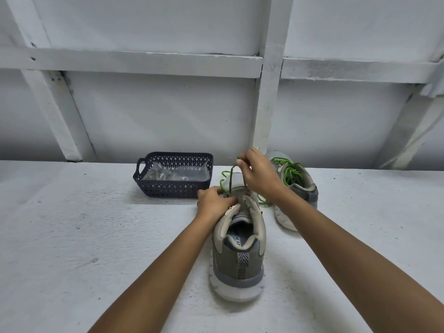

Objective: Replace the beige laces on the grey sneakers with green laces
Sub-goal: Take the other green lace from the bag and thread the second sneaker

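two grey sneakers [239, 248], one basket [173, 175], two hands [215, 200], perhaps two green laces [292, 170]

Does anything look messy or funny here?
Only a little. The far sneaker lies tipped on its side, its green laces bunched in a loose tangle. The near sneaker stands upright while the right hand pulls its lace. Nothing looks broken or spilled.

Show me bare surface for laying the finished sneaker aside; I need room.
Free: the white surface left of the near sneaker and below the basket. Crowded: between basket and far sneaker, where both hands work the green lace.
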Tool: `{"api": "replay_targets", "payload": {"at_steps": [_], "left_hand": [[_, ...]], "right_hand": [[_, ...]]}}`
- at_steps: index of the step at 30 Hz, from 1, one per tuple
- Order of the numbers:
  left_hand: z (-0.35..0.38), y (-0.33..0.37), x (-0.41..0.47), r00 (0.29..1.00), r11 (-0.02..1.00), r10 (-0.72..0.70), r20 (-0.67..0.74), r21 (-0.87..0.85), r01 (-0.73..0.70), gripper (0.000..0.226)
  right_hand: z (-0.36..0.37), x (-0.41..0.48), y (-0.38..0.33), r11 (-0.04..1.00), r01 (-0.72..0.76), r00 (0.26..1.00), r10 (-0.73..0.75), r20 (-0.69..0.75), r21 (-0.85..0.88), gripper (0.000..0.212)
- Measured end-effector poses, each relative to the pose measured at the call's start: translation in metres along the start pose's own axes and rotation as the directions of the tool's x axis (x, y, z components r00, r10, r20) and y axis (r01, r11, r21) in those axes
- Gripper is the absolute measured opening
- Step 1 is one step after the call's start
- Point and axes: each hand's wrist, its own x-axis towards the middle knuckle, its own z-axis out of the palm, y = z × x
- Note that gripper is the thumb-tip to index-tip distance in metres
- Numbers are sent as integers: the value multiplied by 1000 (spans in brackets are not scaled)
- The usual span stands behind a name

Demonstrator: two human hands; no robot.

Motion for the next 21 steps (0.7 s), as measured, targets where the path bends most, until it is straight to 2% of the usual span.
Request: {"api": "replay_targets", "payload": {"at_steps": [5,8,10,14,18,21], "left_hand": [[1,-2,1,1000,1000,22,-22,13,-22,58],[0,-3,2,999,999,31,-27,41,-30,47],[-2,-4,3,997,995,70,-31,72,-68,49],[-12,6,-4,970,969,222,-97,133,-208,52],[-30,31,-16,874,891,428,-231,-55,-451,26],[-34,43,-19,859,854,455,-237,-156,-496,19]], "right_hand": [[-22,15,-22,993,66,995,-58,-79,100,14],[-24,12,-22,985,24,997,-10,-82,170,15],[-23,11,-19,977,-21,996,40,-86,214,15],[-25,11,-9,950,-86,990,115,-79,301,5],[-25,8,-9,943,-94,992,116,-50,320,7],[-23,5,-13,936,-97,993,115,-34,337,14]]}}
